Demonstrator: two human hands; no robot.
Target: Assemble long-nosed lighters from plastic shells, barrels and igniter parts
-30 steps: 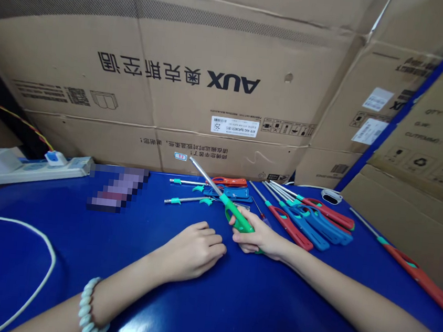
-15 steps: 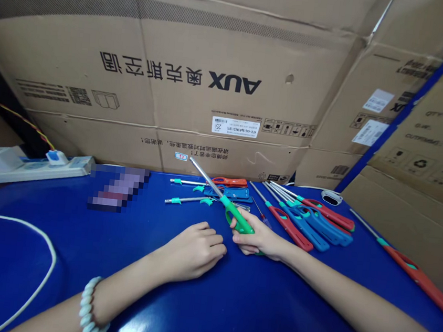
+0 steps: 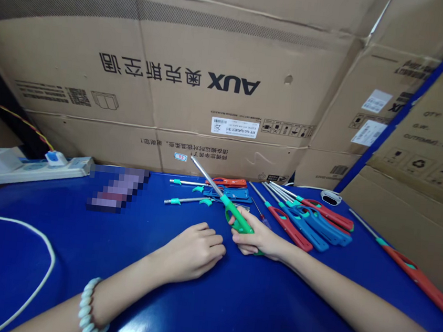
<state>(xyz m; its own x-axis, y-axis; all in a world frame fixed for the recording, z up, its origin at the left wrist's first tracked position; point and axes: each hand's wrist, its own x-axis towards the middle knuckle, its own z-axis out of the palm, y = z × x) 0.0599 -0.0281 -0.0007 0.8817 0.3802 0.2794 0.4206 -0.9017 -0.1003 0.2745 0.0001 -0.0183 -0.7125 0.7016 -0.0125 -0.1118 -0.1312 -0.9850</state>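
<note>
My right hand (image 3: 256, 233) is wrapped round the handle of a green gas lighter (image 3: 240, 219). Its metal tube slants up and left, away from me, with a finger by the trigger opening. Close by on the left, my left hand (image 3: 195, 253) rests on the table as a loose fist; its palm is hidden and nothing shows in it. Beyond the hands lie a red lighter (image 3: 231, 182), a blue lighter handle (image 3: 229, 194) and loose metal tubes with green parts (image 3: 189, 200). A small screwdriver (image 3: 265, 221) lies just behind my right hand.
Several red and blue lighters (image 3: 310, 225) lie fanned out at the right, and one red lighter (image 3: 412, 270) is farther right. A power strip (image 3: 75, 165), a blurred-out purple item (image 3: 118, 189) and a white cable (image 3: 51, 259) occupy the left. Cardboard (image 3: 165, 97) walls the back.
</note>
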